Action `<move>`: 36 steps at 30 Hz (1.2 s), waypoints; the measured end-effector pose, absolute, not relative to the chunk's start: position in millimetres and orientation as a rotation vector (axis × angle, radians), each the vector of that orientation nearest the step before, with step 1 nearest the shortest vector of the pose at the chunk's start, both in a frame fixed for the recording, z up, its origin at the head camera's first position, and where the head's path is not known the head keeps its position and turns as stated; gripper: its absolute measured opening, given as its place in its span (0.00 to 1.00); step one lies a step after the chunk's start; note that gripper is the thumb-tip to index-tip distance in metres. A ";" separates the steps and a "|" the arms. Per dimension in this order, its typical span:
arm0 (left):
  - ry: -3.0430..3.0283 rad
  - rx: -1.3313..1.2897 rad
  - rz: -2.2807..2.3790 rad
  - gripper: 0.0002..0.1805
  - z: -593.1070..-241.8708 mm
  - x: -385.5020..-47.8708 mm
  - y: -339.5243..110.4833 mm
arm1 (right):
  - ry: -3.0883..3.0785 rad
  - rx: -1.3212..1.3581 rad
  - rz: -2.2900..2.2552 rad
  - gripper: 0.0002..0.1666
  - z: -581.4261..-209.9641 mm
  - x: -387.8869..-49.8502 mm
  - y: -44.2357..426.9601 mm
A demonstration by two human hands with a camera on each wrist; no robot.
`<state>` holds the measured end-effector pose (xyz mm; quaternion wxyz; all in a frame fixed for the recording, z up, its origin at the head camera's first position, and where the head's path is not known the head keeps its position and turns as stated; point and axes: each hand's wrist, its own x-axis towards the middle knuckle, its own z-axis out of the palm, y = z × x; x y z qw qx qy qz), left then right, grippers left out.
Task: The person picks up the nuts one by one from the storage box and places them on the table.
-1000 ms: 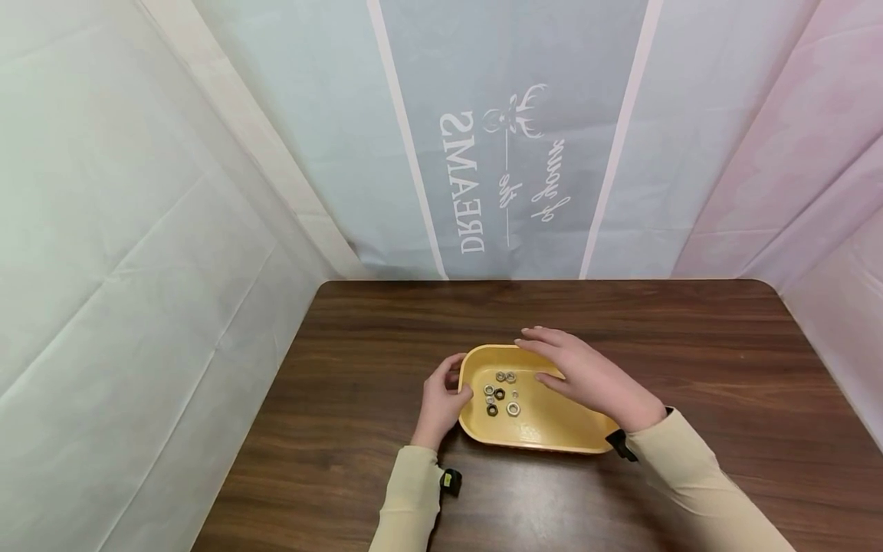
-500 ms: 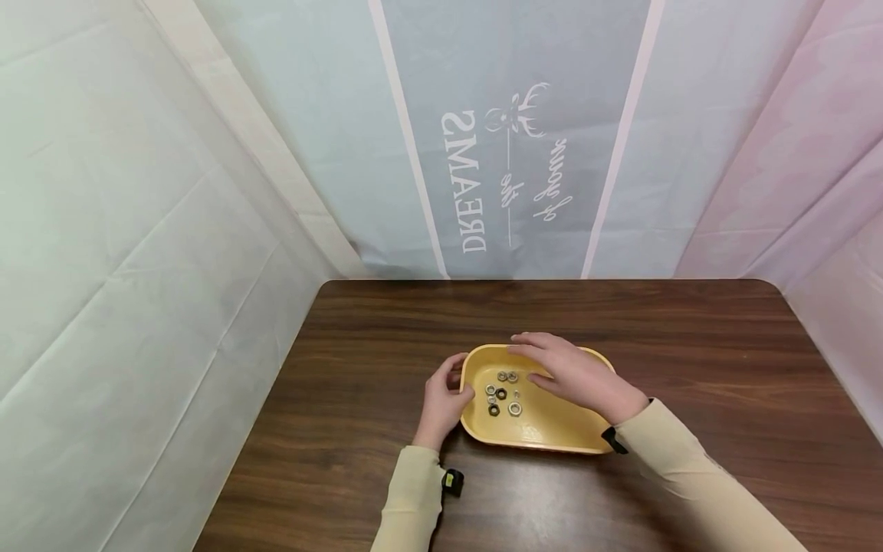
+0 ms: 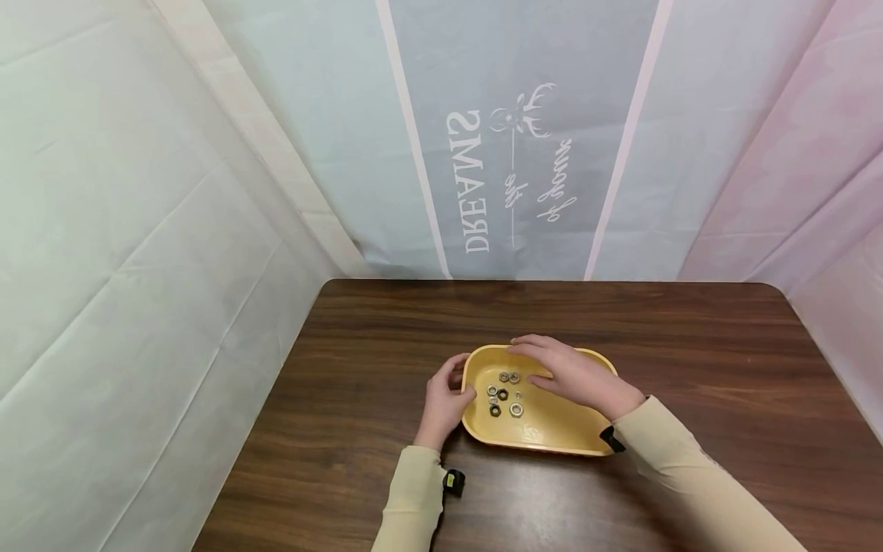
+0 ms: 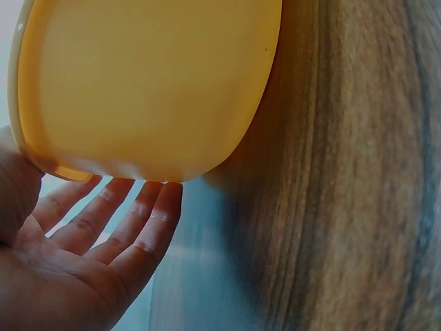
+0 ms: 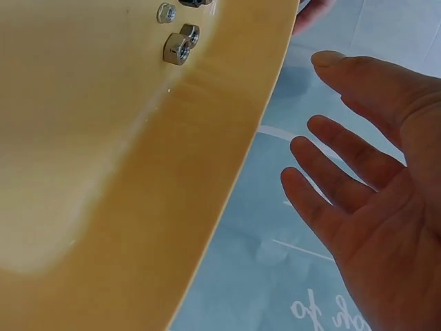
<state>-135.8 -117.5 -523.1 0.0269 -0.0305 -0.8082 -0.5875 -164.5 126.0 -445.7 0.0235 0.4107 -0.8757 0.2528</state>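
A yellow tray (image 3: 562, 433) sits on the table in the head view. Several small metal nuts lie in its left half, among them a large silver nut (image 3: 516, 410) and a dark nut (image 3: 495, 411). At the tray's left end my left hand (image 3: 440, 402) grips the rim, thumb on the rim and fingertips against the outer wall (image 4: 145, 89) in the left wrist view. My right hand (image 3: 572, 374) hovers over the tray's right half, fingers spread and relaxed, holding nothing. In the right wrist view this hand (image 5: 382, 200) is apart from the rim, with silver nuts (image 5: 177, 49) inside the tray.
The dark wood table (image 3: 372, 353) extends around the tray on all sides. A pale cloth backdrop (image 3: 331, 138) with printed lettering rises behind its far edge, and a white cloth wall (image 3: 138, 268) stands along the left. Black wrist cameras (image 3: 453, 482) are strapped to both arms.
My right hand has shifted slightly left and lower over the tray, then stayed nearly still. The left hand keeps its grip, and the nuts keep their arrangement.
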 end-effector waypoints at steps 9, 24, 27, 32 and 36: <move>-2.497 -0.071 -1.824 0.31 -524.6 -135.4 -118.0 | -2.716 1.303 0.926 0.30 -450.5 -170.1 127.4; -2.486 -0.070 -1.846 0.31 -525.5 -136.7 -118.2 | -2.749 1.312 1.067 0.32 -452.4 -176.0 126.0; -2.485 -0.071 -1.848 0.31 -524.7 -136.3 -118.2 | -2.759 1.313 1.075 0.32 -453.5 -177.1 125.2; -2.488 -0.061 -1.851 0.31 -524.6 -136.1 -117.8 | -2.764 1.316 1.103 0.32 -455.5 -179.4 124.6; -2.487 -0.057 -1.852 0.31 -524.3 -136.2 -117.6 | -2.775 1.315 1.131 0.33 -458.1 -181.1 124.9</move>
